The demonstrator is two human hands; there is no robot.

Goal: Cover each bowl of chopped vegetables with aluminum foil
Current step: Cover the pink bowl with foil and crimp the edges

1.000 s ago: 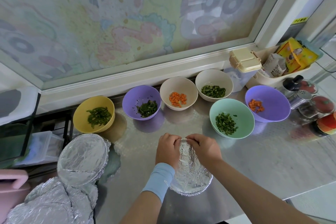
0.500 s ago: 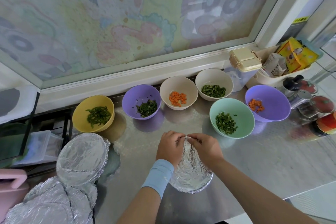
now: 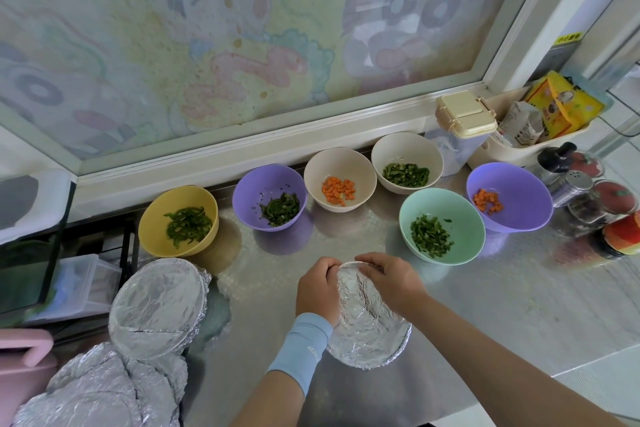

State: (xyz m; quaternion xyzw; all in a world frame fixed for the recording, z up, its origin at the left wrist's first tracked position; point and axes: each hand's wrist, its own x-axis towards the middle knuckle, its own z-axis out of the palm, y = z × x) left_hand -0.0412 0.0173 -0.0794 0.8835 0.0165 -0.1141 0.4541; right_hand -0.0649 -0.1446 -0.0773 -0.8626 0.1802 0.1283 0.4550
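Note:
A foil-covered bowl (image 3: 369, 333) sits on the steel counter right in front of me. My left hand (image 3: 317, 289) presses the foil at its far-left rim, and my right hand (image 3: 391, 279) grips the foil along its far-right rim. Behind stand several uncovered bowls: a yellow bowl (image 3: 162, 208) and a purple bowl (image 3: 249, 189) with green strips, a beige bowl (image 3: 360, 168) with carrot cubes, another beige bowl (image 3: 391, 149) with greens, a mint bowl (image 3: 460, 215) with chopped greens, and a purple bowl (image 3: 526, 198) with carrot.
Foil-covered bowls (image 3: 159, 305) stand stacked at the left, more foil-wrapped bowls (image 3: 100, 392) lower left by a pink container (image 3: 20, 367). A lidded jar (image 3: 462, 128), a tray of packets (image 3: 540, 121) and spice jars (image 3: 595, 198) crowd the right. The counter edge (image 3: 588, 360) runs at lower right.
Both hands stayed at the far rim of the foil-covered bowl, shifting slightly as they pressed the foil down; the right hand spread further along the rim. The bowl did not move.

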